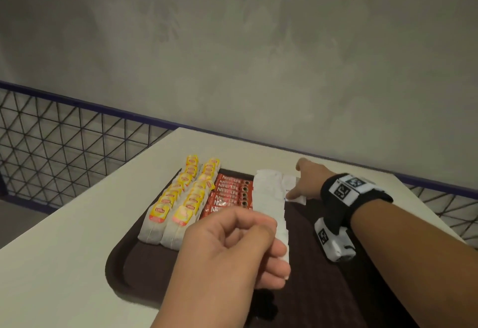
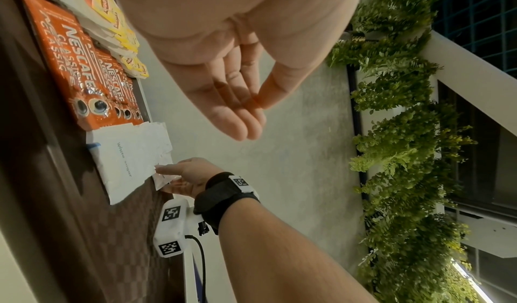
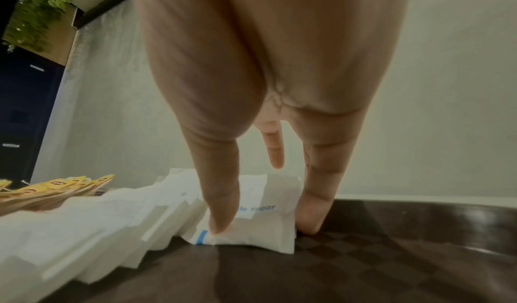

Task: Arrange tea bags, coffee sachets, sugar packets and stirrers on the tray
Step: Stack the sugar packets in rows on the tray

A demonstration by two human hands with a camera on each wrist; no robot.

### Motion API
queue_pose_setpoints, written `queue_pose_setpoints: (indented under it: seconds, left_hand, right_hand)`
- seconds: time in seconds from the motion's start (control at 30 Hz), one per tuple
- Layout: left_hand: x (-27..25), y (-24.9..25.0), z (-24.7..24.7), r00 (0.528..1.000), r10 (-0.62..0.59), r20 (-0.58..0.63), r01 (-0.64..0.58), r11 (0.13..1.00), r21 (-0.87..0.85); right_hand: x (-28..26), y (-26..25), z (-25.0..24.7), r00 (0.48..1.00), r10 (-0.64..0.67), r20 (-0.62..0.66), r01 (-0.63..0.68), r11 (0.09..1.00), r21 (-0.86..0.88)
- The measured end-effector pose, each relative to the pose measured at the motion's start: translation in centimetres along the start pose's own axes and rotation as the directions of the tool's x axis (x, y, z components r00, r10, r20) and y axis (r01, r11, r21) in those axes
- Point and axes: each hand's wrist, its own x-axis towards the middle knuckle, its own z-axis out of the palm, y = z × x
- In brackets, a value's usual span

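Head view: right hand (image 1: 307, 185) pinches white sugar sachet (image 1: 300, 199) at tray (image 1: 144, 258) 1 o'clock; left hand (image 1: 227, 247) loosely curled, empty.

Wide black fabric strap (image 1: 368, 199) behind right grip (image 1: 309, 184), white square-code tags (image 1: 341, 190) on it. White boxy camera unit (image 1: 333, 243) underneath, thin black cable (image 2: 201, 257).

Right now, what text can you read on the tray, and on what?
"NESCAFE CLASSIC": red sachets.
"white sugar": front sachet of the white row.
"sugar", start hidden: held sachet, right hand.
Yellow tea-bag tags: logo too blurred.
Wrist markers: codes, no words.
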Motion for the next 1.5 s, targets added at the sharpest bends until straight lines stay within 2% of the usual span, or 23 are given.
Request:
queue_pose_setpoints:
  seconds: [0.17, 0.3, 0.37, 0.47, 0.6, 0.67, 0.77, 0.83, 0.97, 1.17, 1.37, 1.5]
  left_hand:
    - [-0.6, -0.1, 0.2, 0.993, 0.114, -0.02, -0.114, 0.994, 0.003]
    - [-0.9, -0.2, -0.2, 0.984, 0.178, 0.015, -0.179, 0.982, 0.064]
    - [-1.0, -0.1, -0.3, 0.978, 0.207, 0.021, -0.208, 0.974, 0.089]
    - [-1.3, -0.1, -0.5, 0.968, 0.249, 0.019, -0.25, 0.96, 0.126]
    - [-1.8, 0.0, -0.2, 0.958, 0.287, 0.019, -0.286, 0.942, 0.175]
    - [-2.0, 0.1, 0.1, 0.955, 0.294, 0.025, -0.293, 0.937, 0.191]
    - [-2.4, 0.2, 0.4, 0.955, 0.295, 0.04, -0.296, 0.931, 0.211]
    - [-2.7, 0.1, 0.6, 0.957, 0.287, 0.051, -0.291, 0.931, 0.22]
    - [-2.8, 0.1, 0.7, 0.963, 0.265, 0.056, -0.271, 0.934, 0.234]
    - [-3.0, 0.2, 0.6, 0.963, 0.265, 0.053, -0.27, 0.931, 0.246]
    - [-2.7, 0.4, 0.1, 0.965, 0.26, 0.041, -0.262, 0.935, 0.238]
    - [-2.4, 0.5, -0.1, 0.967, 0.253, 0.029, -0.253, 0.942, 0.222]
  right_hand:
    - [-2.2, -0.4, -2.0, 0.998, -0.027, -0.059, 0.026, 1.0, -0.015]
    - [-6.9, 0.1, -4.1, 0.986, -0.144, -0.084, 0.135, 0.985, -0.107]
    - [-11.1, 0.3, -5.1, 0.974, -0.222, -0.032, 0.217, 0.968, -0.125]
    - [-19.0, 0.5, -6.1, 0.943, -0.307, 0.125, 0.322, 0.938, -0.126]
    - [-27.6, 1.8, -5.6, 0.887, -0.275, 0.37, 0.35, 0.925, -0.15]
    - [-30.2, 2.7, -4.6, 0.877, -0.263, 0.403, 0.361, 0.913, -0.19]
    - [-32.8, 3.6, -3.1, 0.861, -0.295, 0.413, 0.384, 0.911, -0.151]
    - [-34.2, 3.9, -2.2, 0.841, -0.306, 0.445, 0.404, 0.903, -0.143]
    - [-35.4, 3.7, -0.6, 0.809, -0.291, 0.511, 0.468, 0.844, -0.261]
    - [-34.2, 3.1, -0.6, 0.817, -0.296, 0.496, 0.458, 0.854, -0.246]
    - [-33.8, 2.8, -0.8, 0.849, -0.256, 0.463, 0.408, 0.873, -0.266]
    - [-34.0, 2.4, 0.1, 0.839, -0.27, 0.473, 0.426, 0.866, -0.261]
